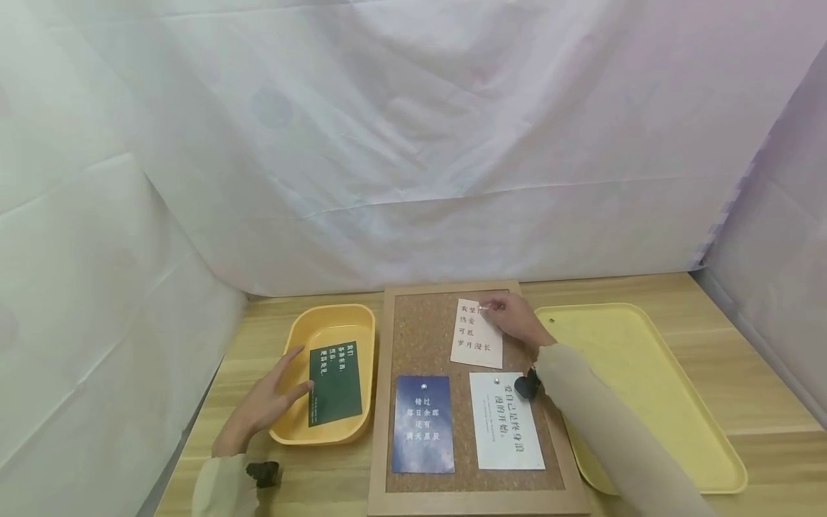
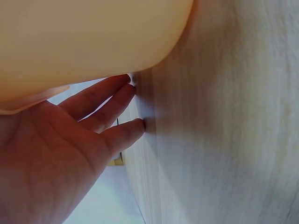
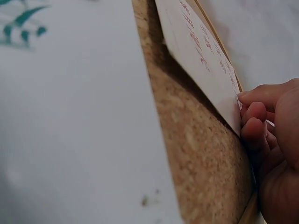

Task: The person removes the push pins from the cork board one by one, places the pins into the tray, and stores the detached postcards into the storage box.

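My right hand point(image 1: 513, 316) pinches a small pale pushpin point(image 1: 483, 308) at the top of a cream card point(image 1: 474, 348) with red writing. The card lies over the upper right of a cork board point(image 1: 420, 323); in the right wrist view its near edge stands off the cork, with a shadow beneath. My left hand point(image 1: 268, 402) rests at the left rim of a yellow basin point(image 1: 329, 314), thumb over the rim by a green card point(image 1: 336, 402) inside. In the left wrist view its straight fingers point(image 2: 124, 135) touch the table outside the basin wall.
A blue card point(image 1: 423, 438) and a white card point(image 1: 510, 438) are pinned on the board's lower half, each by one pushpin at the top. Right of the board lies a yellow tray point(image 1: 652, 402), partly under my right forearm. A white curtain point(image 1: 420, 179) hangs behind the table.
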The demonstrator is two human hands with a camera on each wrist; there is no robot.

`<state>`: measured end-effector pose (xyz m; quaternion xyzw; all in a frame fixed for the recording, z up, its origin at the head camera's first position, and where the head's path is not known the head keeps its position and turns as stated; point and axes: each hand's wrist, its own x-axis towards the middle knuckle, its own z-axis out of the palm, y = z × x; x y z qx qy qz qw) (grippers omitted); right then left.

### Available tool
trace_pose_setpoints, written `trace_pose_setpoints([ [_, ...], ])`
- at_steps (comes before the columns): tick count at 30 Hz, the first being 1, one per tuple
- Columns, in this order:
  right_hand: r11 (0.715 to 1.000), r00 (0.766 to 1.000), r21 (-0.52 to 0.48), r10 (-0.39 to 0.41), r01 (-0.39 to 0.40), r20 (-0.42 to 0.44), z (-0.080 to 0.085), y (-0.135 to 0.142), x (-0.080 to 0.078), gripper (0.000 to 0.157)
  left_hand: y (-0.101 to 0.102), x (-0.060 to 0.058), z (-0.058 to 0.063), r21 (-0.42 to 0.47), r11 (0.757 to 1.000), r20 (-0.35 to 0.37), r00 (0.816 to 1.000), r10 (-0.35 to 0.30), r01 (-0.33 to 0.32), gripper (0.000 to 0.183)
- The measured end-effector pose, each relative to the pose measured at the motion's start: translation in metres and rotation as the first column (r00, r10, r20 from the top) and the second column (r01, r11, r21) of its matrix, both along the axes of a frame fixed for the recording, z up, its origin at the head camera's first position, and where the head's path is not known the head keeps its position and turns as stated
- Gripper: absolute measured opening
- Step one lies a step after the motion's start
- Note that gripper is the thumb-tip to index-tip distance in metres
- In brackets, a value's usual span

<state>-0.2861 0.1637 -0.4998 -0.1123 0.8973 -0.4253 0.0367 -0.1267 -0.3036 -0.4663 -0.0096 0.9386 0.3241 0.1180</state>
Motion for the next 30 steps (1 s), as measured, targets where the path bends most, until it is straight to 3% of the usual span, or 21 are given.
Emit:
trace_pose_setpoints([
  [9,1.0,1.0,0.014,0.001,-0.002,0.016,-0.002,-0.005,-0.001,0.026,-0.003,0.004,0.002,0.006,1.0,-0.027,1.0,-0.001,0.001,0.079],
  [14,1.0,1.0,0.017,0.002,-0.002,0.008,-0.005,-0.007,-0.003,0.025,-0.005,0.006,0.0,0.004,1.0,-0.119,0.993,-0.02,0.021,0.076],
  [19,1.0,1.0,0.016,-0.008,0.008,-0.003,-0.007,-0.008,-0.005,0.023,-0.004,0.007,0.0,0.004,0.999,-0.24,0.97,-0.046,0.048,0.071],
  [30,1.0,1.0,-0.008,-0.007,0.007,-0.021,-0.01,-0.006,-0.007,0.021,0.019,0.017,0.03,-0.044,0.996,-0.337,0.938,-0.083,0.073,0.065],
])
